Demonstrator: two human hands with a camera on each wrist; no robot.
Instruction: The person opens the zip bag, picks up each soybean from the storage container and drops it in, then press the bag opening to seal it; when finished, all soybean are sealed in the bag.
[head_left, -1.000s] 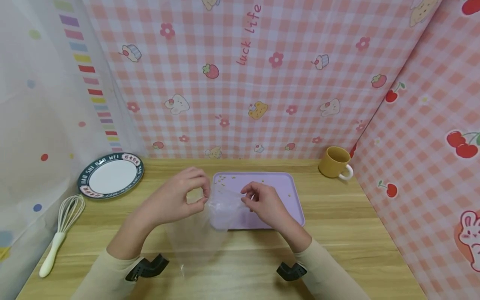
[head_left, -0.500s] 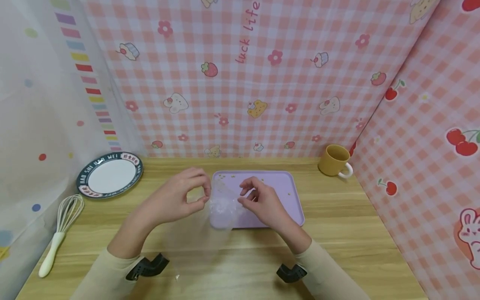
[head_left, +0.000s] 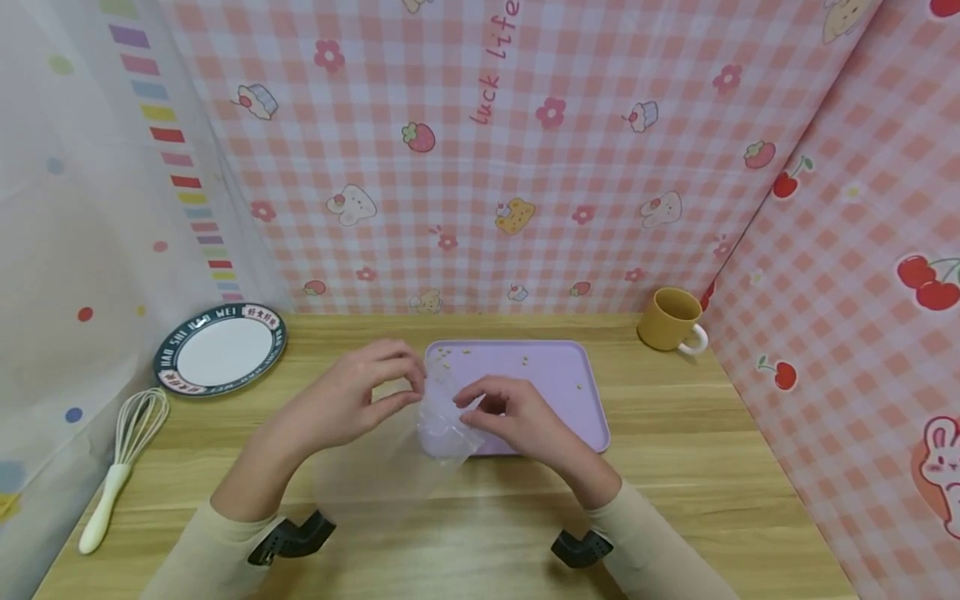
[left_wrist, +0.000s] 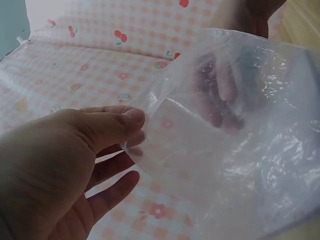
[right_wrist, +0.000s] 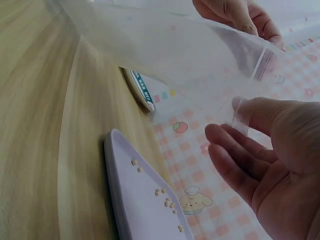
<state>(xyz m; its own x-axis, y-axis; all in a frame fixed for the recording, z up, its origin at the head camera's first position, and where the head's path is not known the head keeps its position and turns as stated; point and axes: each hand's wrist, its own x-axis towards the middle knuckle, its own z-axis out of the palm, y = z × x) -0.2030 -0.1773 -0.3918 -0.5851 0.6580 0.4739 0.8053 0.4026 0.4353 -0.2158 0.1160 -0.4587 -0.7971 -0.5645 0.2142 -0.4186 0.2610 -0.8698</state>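
A thin clear plastic bag [head_left: 444,429] hangs between the hands, over the near left part of a lilac tray [head_left: 558,367]. My left hand [head_left: 356,393] pinches its edge between thumb and forefinger; the left wrist view shows the other fingers loosely bent. At the bag's other side, my right hand [head_left: 517,412] has its thumb and fingertips on the film. In the right wrist view a straight pale band crosses the bag [right_wrist: 165,47] near its end, and the right thumb lies against its corner. Small yellowish bits [head_left: 466,352] are scattered on the tray.
On the left lie a green-rimmed white plate [head_left: 225,348] and a whisk [head_left: 112,492] with a pale handle. A yellow mug [head_left: 667,321] with a white handle stands at the back right. Patterned cloth walls [head_left: 600,167] enclose the wooden table [head_left: 675,500].
My right hand has moved left and slightly nearer, closer to my left hand. The left hand has shifted slightly right. The film between them has folded and changed shape.
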